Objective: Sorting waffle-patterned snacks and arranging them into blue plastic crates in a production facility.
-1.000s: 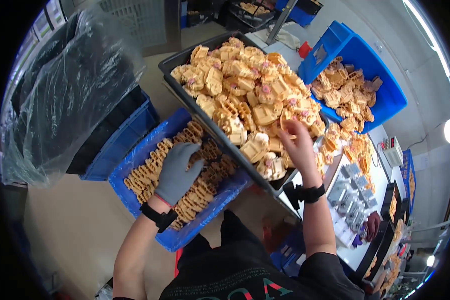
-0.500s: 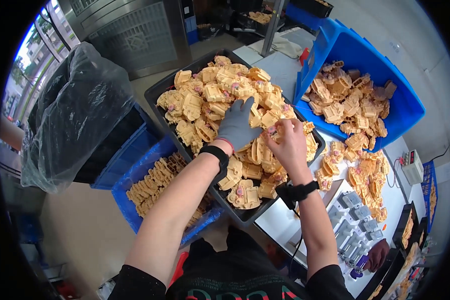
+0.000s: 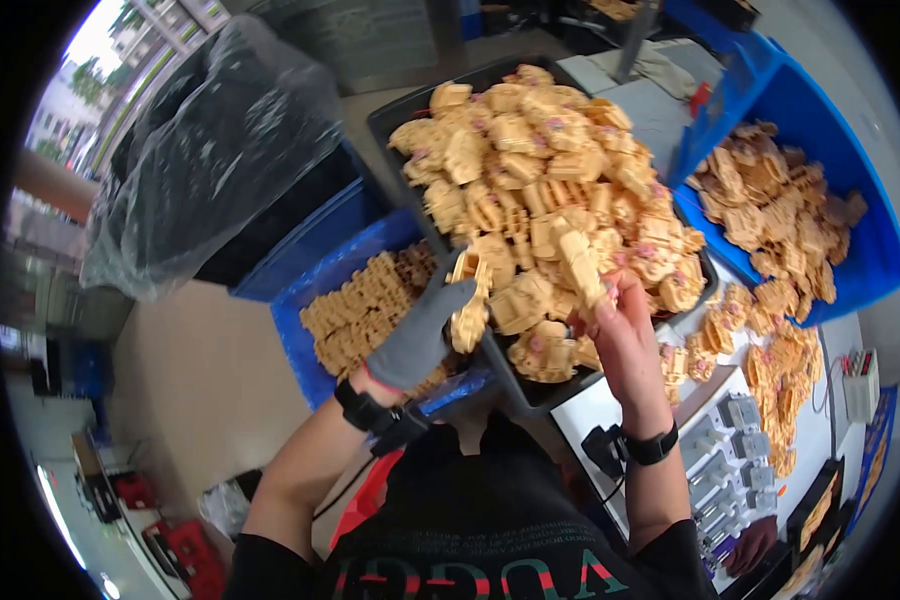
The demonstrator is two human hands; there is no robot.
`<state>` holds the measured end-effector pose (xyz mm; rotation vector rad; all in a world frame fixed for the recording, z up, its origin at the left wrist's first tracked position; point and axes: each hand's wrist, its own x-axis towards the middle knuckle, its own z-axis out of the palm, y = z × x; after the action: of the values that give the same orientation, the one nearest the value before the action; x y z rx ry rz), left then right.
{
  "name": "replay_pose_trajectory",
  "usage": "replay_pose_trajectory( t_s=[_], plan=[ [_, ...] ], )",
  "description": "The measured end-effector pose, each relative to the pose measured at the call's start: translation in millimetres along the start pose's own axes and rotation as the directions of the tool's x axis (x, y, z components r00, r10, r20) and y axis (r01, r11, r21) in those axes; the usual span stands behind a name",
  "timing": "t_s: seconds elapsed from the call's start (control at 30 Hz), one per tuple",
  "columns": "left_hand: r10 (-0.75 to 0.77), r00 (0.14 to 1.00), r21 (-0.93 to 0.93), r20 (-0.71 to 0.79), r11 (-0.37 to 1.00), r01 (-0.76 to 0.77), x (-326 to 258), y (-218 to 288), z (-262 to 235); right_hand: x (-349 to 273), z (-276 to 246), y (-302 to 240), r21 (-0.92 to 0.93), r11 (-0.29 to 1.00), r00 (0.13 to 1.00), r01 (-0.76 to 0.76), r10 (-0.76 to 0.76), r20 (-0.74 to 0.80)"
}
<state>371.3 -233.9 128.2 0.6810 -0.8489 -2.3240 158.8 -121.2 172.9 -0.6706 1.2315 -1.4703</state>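
My left hand point(image 3: 415, 340), in a grey glove, is closed on a tan plastic part point(image 3: 472, 302) at the near left edge of the heap. My bare right hand point(image 3: 625, 335) grips another tan plastic part point(image 3: 578, 262), long and tilted up, between thumb and fingers. Both hands are over the near side of a black tray point(image 3: 533, 402) heaped with similar parts, several bearing pinkish marks. Under my left hand, partly hidden by it, stands a blue bin point(image 3: 290, 330) with a plastic liner, holding rows of tan parts point(image 3: 360, 310).
At the right, a tipped blue crate point(image 3: 805, 110) holds more tan parts. Loose parts point(image 3: 785, 390) lie on the white table beside a grey clamp fixture point(image 3: 735, 440) and a small white box point(image 3: 860, 388). Clear plastic sheeting point(image 3: 220, 160) drapes over a dark crate at the left.
My left hand has moved from the heap toward the lined bin and now has a part in it. My right hand has lifted a part nearer to me. The view has shifted left.
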Motion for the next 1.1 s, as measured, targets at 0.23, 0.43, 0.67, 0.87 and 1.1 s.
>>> replay_pose_trajectory(
  t_s=[0.23,0.43,0.67,0.87,1.1],
  plan=[
    [0.226,0.974,0.441,-0.025,0.877,-0.192,-105.1,4.9,-25.9,-11.2,87.7,23.2,-0.533,0.763,0.886,0.365,-0.109,0.451],
    [-0.014,0.999,-0.493,-0.040,0.870,-0.008,-158.0,13.1,-79.2,-27.5,148.7,75.2,-0.537,0.670,0.730,0.512,-0.010,0.683],
    [0.013,1.000,-0.642,-0.011,0.766,-0.017,-200.8,18.1,-117.0,-47.8,214.6,95.8,-0.492,0.860,0.874,0.138,0.128,0.469],
    [0.072,0.989,-0.603,-0.132,0.786,-0.138,-209.5,18.8,-127.6,-43.7,254.1,107.0,-0.792,0.248,0.830,0.557,-0.147,0.538],
    [0.075,0.988,-0.652,-0.136,0.744,-0.146,-213.1,26.1,-144.3,-25.2,248.2,109.7,-0.758,0.139,0.771,0.637,-0.109,0.628]
  ],
)
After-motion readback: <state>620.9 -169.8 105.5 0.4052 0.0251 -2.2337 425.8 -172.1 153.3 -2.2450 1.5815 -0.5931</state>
